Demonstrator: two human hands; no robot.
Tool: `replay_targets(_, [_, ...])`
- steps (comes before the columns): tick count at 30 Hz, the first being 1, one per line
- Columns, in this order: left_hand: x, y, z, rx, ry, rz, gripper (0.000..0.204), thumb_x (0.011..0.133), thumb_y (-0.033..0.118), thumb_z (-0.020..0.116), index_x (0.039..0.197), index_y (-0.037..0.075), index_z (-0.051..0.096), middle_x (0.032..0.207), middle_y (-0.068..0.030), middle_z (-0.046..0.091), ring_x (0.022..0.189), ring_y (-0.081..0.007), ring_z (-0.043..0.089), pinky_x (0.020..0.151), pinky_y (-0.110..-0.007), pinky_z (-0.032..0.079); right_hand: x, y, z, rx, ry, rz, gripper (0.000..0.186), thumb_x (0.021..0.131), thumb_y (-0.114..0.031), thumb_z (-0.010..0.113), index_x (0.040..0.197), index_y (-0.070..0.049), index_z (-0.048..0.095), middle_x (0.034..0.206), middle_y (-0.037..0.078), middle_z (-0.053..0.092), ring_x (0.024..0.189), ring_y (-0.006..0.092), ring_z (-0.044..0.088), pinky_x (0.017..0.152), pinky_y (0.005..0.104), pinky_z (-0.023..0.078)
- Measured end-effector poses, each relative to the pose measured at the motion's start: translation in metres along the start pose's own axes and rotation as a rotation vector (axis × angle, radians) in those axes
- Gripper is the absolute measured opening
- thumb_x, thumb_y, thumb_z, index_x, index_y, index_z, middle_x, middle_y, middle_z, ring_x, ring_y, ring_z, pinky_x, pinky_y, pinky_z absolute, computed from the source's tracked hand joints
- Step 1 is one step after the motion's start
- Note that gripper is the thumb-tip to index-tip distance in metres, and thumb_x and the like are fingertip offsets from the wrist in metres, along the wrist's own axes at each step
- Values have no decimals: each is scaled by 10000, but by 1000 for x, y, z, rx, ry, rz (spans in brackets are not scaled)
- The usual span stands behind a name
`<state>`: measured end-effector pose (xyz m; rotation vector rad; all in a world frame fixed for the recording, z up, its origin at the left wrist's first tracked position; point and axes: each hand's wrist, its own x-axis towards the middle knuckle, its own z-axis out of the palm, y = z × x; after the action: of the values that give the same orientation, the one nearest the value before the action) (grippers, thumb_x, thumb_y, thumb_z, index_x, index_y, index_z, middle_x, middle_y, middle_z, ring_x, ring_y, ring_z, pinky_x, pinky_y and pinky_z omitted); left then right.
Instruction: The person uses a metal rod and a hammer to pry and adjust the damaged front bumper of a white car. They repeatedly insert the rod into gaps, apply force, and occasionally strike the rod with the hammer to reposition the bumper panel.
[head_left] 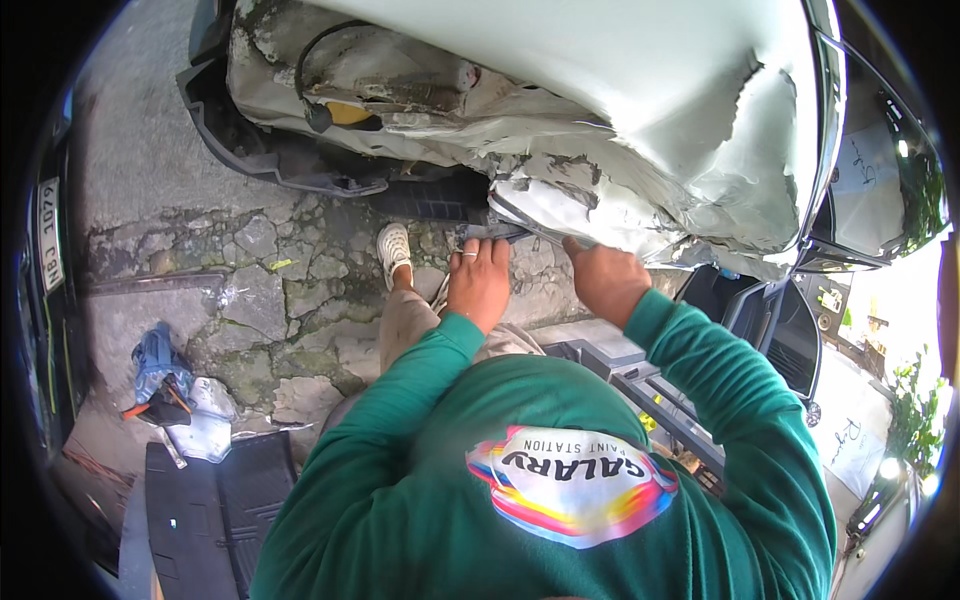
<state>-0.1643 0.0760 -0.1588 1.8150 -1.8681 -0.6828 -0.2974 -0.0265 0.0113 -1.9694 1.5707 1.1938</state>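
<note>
The damaged white car body (pixel 690 120) fills the upper view, its lower edge crumpled and torn, with bent dark plastic trim (pixel 215 130) along its left part. My left hand (pixel 478 280), with a ring on one finger, has its fingers curled over a grey strip (pixel 488 232) at the torn lower edge. My right hand (pixel 605 280) is closed round the lower end of a long thin grey bar (pixel 528 220) angled up-left against the crumpled metal; whether the bar is a tool or part of the car is unclear.
Cracked concrete (pixel 255 280) lies around my shoe (pixel 395 250). At lower left are a blue cloth or bag (pixel 158 362) and a black mat (pixel 210 520). Another vehicle (pixel 50 320) stands at the left rim. Dark detached parts (pixel 760 330) lie at right, near a plant (pixel 910 410).
</note>
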Motion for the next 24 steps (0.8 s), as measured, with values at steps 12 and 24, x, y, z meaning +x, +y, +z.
replay_targets(12, [-1,6,2,72,-61,-16,244,833,118,661,1044,78,546,1019,-88,624,1073,-301,582,875,-425,527,9,16,-64,-341,65,-322,183,838,-104,589,862,-6,742,875,195,737,807,369,748,683,469,611])
replay_targets(24, [-2,10,0,76,-27,-40,229,829,129,664,1024,80,554,962,-89,638,1028,-305,596,879,-415,524,12,31,-38,-332,144,-396,179,886,-110,565,906,-21,719,810,180,725,757,369,746,652,460,609])
